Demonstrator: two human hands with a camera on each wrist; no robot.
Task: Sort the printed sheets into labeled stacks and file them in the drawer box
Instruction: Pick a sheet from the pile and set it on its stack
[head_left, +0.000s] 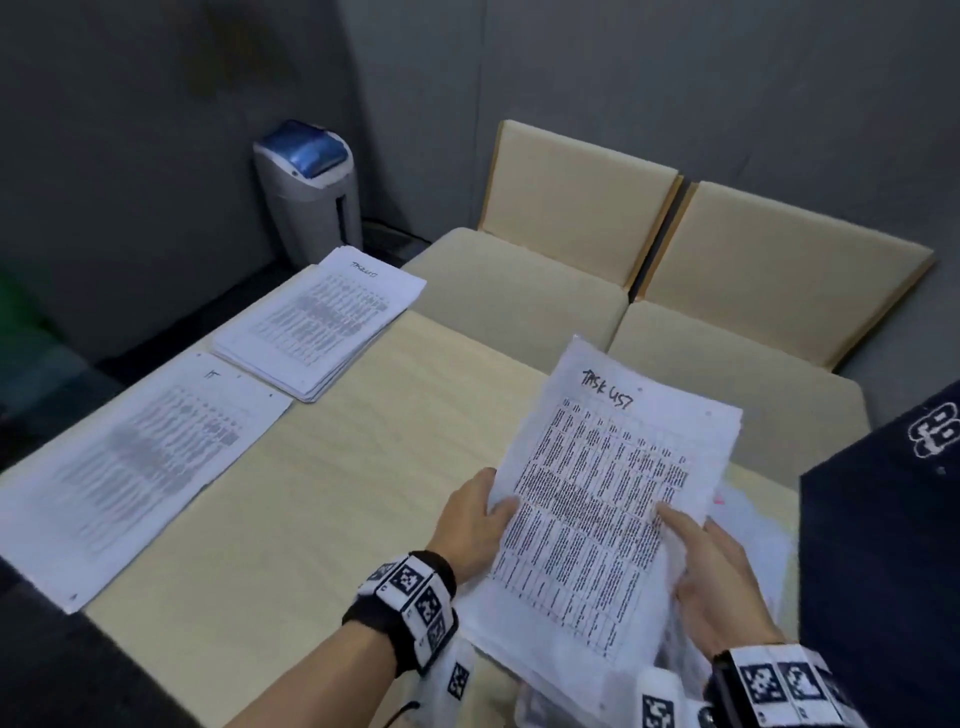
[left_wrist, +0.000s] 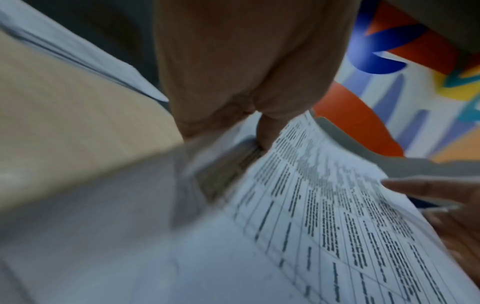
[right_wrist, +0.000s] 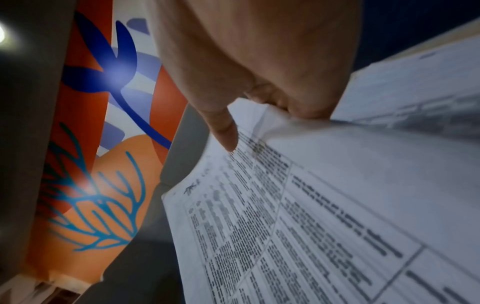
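A bundle of printed sheets (head_left: 597, 499) with a handwritten heading on top is lifted at a tilt over the table's near right part. My left hand (head_left: 475, 519) grips its left edge, thumb on top. My right hand (head_left: 711, 566) holds the right edge, one finger lying on the print; in the right wrist view that hand (right_wrist: 259, 72) pinches the sheets (right_wrist: 311, 205). From the left wrist the left hand (left_wrist: 233, 82) clasps the sheets (left_wrist: 324, 226). A thick labeled stack (head_left: 322, 327) lies at the far left corner. A thinner labeled stack (head_left: 135, 467) lies nearer on the left.
The light wooden table (head_left: 337, 478) has bare surface between the stacks and the held sheets. Two cushioned chairs (head_left: 571, 249) stand at its far side. A grey bin with a blue lid (head_left: 311, 192) is by the wall. More paper (head_left: 753, 525) lies under the right hand.
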